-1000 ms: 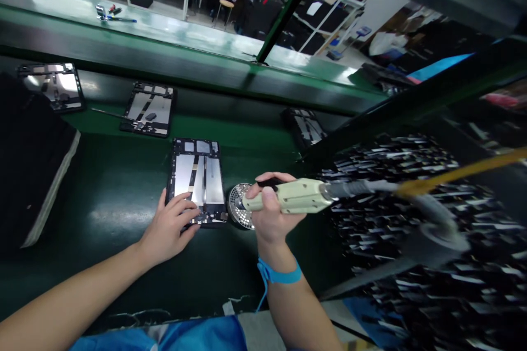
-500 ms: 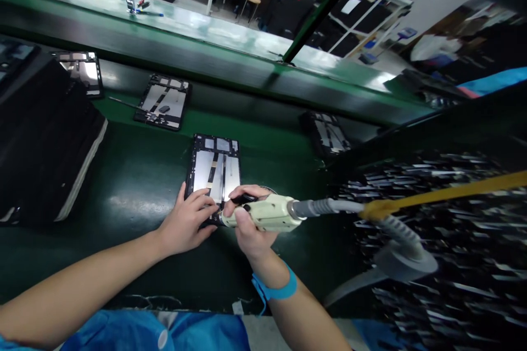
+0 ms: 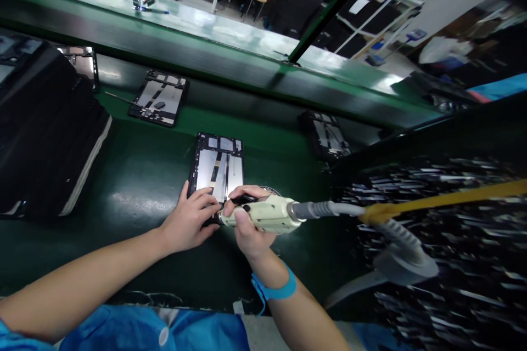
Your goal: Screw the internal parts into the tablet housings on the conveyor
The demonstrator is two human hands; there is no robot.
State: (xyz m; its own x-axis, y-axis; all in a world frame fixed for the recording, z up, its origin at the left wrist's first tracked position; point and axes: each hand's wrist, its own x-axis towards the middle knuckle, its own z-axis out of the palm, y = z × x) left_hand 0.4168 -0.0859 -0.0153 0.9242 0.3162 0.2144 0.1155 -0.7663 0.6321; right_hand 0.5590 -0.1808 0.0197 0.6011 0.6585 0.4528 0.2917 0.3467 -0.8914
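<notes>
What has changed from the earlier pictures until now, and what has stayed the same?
The right hand carried the cream electric screwdriver leftward, from over the round perforated dish to the near right corner of the opened tablet. The dish is now mostly hidden behind that hand. The left hand stayed pressed on the tablet's near edge; the grip on the tool is unchanged.

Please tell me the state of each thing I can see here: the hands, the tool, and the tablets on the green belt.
Left hand: flat, pressing the near tablet's lower edge.
Right hand: closed around the electric screwdriver.
Electric screwdriver: held sideways, tip at the near tablet's lower corner.
Near tablet: lying flat, back cover off, inner parts exposed.
Far tablet: lying flat, opened, untouched.
Wrist strap: worn on right wrist.
</notes>
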